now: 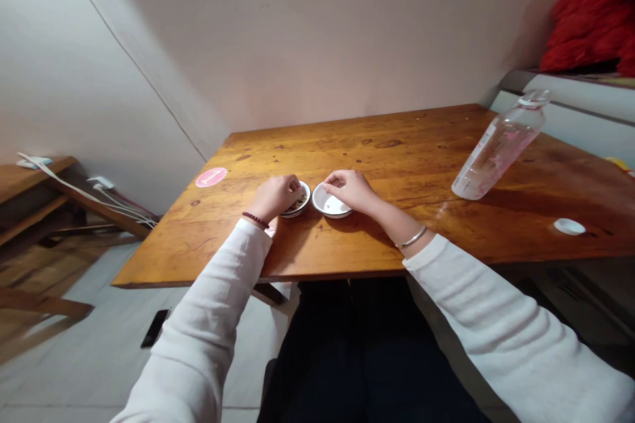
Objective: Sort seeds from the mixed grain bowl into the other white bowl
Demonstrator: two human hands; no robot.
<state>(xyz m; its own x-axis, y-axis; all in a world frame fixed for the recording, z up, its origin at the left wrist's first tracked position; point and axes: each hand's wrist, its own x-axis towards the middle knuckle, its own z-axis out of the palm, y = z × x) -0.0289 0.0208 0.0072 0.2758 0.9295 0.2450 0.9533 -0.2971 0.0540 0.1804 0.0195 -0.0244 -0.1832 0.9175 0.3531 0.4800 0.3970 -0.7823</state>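
Observation:
Two small white bowls with dark rims stand side by side on the wooden table (278, 254). The left bowl (308, 197) holds many small mottled brown and pale pieces (299, 202), too small to name. My left hand (274, 197) reaches into that bowl, its fingers drawn together and partly hidden. Over the right bowl (322, 201) is my right hand (353, 190), thumb and forefinger closed in a pinch; anything between them is too small to make out. A tiny speck or two lies on the right bowl's white bottom.
A clear plastic bottle (501, 149) without its cap stands to the right, with a white cap (569, 227) near it. A round pink sticker (211, 177) marks the table's left side. A wall rises behind the table. A phone (155, 328) lies on the floor.

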